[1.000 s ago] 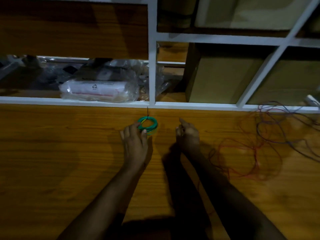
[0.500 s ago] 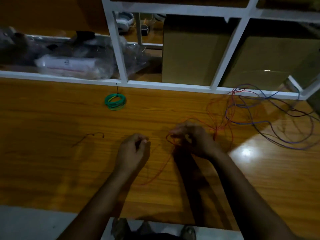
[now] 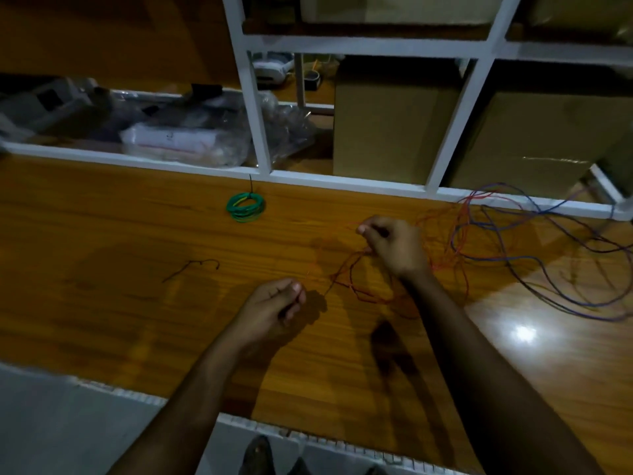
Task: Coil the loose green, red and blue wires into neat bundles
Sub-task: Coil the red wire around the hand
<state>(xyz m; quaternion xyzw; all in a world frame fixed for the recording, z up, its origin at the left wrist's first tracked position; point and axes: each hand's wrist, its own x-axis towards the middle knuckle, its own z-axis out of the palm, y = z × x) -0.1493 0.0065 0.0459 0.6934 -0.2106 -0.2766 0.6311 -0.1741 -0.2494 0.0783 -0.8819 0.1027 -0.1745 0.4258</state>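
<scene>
Pinching red wire (image 3: 356,269) in both hands' fingers (image 3: 368,231), green coil (image 3: 245,208) behind, blue wire (image 3: 534,258) tangled right

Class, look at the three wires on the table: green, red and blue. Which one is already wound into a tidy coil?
The green wire: it lies as a tight ring near the white shelf frame. The red wire and blue wire sprawl in loose loops.

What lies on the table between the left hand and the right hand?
In the head view, thin red wire runs between the left hand and the right hand, over bare wooden table. Nothing else lies there.
</scene>
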